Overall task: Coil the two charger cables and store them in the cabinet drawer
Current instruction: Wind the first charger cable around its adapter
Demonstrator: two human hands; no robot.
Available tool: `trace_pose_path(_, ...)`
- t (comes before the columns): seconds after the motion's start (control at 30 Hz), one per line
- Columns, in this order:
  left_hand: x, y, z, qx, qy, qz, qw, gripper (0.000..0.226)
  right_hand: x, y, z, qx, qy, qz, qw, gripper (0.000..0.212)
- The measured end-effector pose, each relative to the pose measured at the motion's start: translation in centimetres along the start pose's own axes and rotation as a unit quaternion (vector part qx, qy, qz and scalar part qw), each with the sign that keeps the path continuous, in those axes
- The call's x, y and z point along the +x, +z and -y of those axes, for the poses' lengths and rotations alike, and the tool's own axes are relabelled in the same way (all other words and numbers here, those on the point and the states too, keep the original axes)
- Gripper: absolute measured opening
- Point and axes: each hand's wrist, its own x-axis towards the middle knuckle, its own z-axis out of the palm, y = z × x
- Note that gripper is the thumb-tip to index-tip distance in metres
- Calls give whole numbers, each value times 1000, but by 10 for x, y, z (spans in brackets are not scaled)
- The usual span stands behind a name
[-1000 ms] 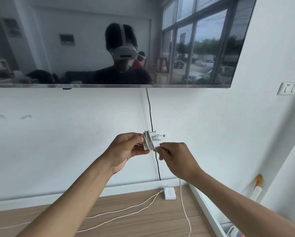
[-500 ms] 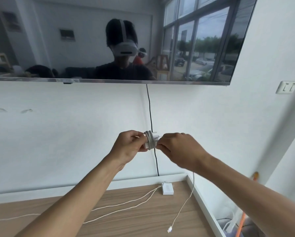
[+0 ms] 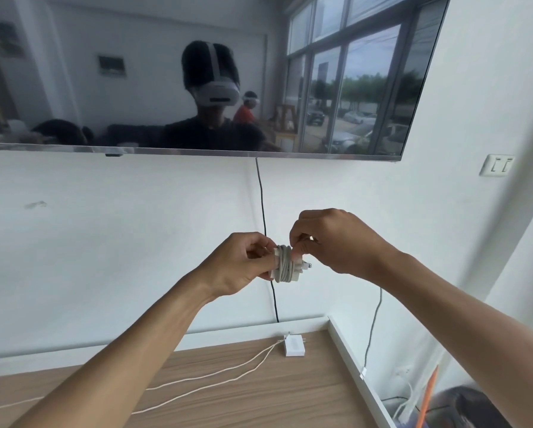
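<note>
— What have your hands got?

— My left hand (image 3: 243,264) grips the charger brick (image 3: 285,265), fingers curled round it, with its cable wound over it in several turns. My right hand (image 3: 333,242) pinches that cable right at the coil, thumb and forefinger closed on it.

— Where is that against the television?

— Below the television (image 3: 197,72), in front of the black cord (image 3: 263,211) that drops from its lower edge.

— And the loose end?

— The free tail (image 3: 373,329) hangs from my right hand, further below the television.

— The other one?

— The second charger (image 3: 294,345) lies lower again, on the cabinet top (image 3: 259,403) by the wall. Its white cable (image 3: 228,372) trails leftward, uncoiled.
</note>
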Motion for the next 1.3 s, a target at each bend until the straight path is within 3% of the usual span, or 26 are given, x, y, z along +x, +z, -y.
trace_pose_path(0.1, -4, -5, -4, -47, 5, 50, 998, 33, 3, -4, -5, 148, 38, 28, 988, 21)
trace_pose_path(0.23, -11, -9, -10, -109, 25, 103, 988, 36, 4, 0, -11, 294, 99, 7, 951, 18)
trace_pose_path(0.4, -12, -13, -14, -197, 16, 78, 977, 39, -3, 25, -12, 409, 115, -12, 905, 31)
trace_pose_path(0.47, -14, -11, -11, -246, 1, 66, 967, 37, -5, 34, -8, 425, 106, -39, 898, 28)
trace_pose_path(0.6, -17, -6, -7, -322, -11, 21, 947, 18, -13, 54, -1, 375, 101, -89, 917, 29)
trace_pose_path(0.7, -16, -6, -10, -335, -17, -16, 942, 26, -21, 68, 11, 331, 106, -85, 934, 35)
trace_pose_path(0.77, -16, -6, -10, -322, -22, -34, 946, 31, -23, 75, 16, 314, 112, -91, 938, 27)
trace_pose_path(0.9, -15, -9, -6, -279, -42, -92, 955, 25, -21, 77, 20, 261, 122, -89, 953, 23)
trace_pose_path(1.03, -11, -13, -1, -236, -59, -121, 962, 20, -15, 68, 22, 123, 84, -54, 987, 31)
trace_pose_path(1.3, -5, -1, 14, -128, -74, -167, 975, 13, -12, 54, 23, -29, 55, 51, 997, 31)
